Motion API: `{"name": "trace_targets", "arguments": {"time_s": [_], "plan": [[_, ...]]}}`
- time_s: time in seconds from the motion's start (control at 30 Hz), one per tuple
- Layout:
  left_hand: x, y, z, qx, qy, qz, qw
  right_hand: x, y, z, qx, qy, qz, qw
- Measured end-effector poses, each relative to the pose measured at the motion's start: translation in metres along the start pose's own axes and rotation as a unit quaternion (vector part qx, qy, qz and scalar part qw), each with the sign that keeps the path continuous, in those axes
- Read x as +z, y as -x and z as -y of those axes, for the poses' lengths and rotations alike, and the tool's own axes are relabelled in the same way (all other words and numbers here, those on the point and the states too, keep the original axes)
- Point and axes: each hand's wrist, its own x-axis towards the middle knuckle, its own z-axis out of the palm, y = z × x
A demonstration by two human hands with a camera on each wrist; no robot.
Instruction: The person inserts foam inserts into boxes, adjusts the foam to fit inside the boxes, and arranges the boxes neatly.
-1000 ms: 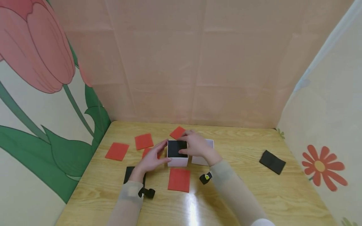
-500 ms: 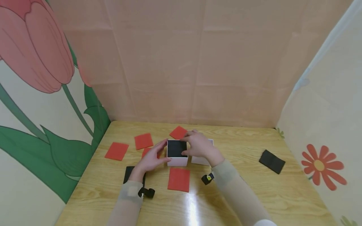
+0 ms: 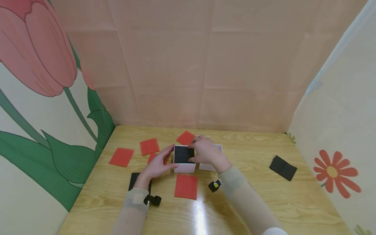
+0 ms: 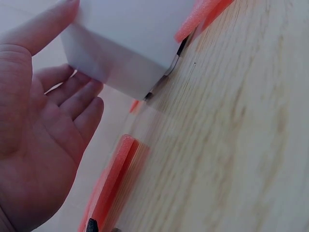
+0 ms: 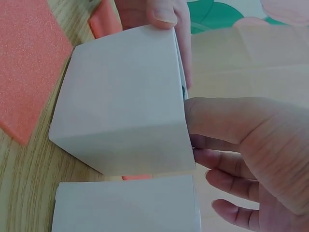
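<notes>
A white open-topped box (image 3: 184, 168) stands on the table, with a black square piece (image 3: 183, 154) inside its opening. My left hand (image 3: 157, 166) holds the box's left side, thumb at the near corner and fingers toward the far one. The right hand (image 3: 207, 152) reaches over the box's right edge. In the right wrist view, its thumb (image 5: 212, 116) and forefinger go in at the opening, and their tips are hidden. Its other fingers stay outside. Whether it pinches the black piece or presses on it does not show. Behind this hand stands a second white box (image 3: 208, 167).
Several square red foam pieces lie around, including a red foam piece (image 3: 186, 187) in front of the box and a red foam piece (image 3: 121, 157) at far left. One black piece (image 3: 283, 168) lies right; another black piece (image 3: 134, 179) is partly under the left wrist.
My right hand has shifted slightly to the right across the box opening, showing more of the black piece. The left hand and the box have stayed in place.
</notes>
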Motion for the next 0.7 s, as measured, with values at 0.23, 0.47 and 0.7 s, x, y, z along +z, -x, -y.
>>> {"name": "trace_targets", "arguments": {"time_s": [0.23,0.47,0.7], "plan": [[-0.001,0.002,0.000,0.007,0.009,0.000,0.9999,0.001,-0.007,0.010,-0.033,-0.024,-0.016,0.999],[0.000,0.002,0.000,0.017,0.020,0.007,0.9996,0.007,-0.015,0.021,-0.047,-0.039,0.010,0.998],[-0.001,0.001,0.001,0.014,0.014,0.005,0.9998,0.009,-0.017,0.024,-0.038,-0.041,0.016,0.998]]}}
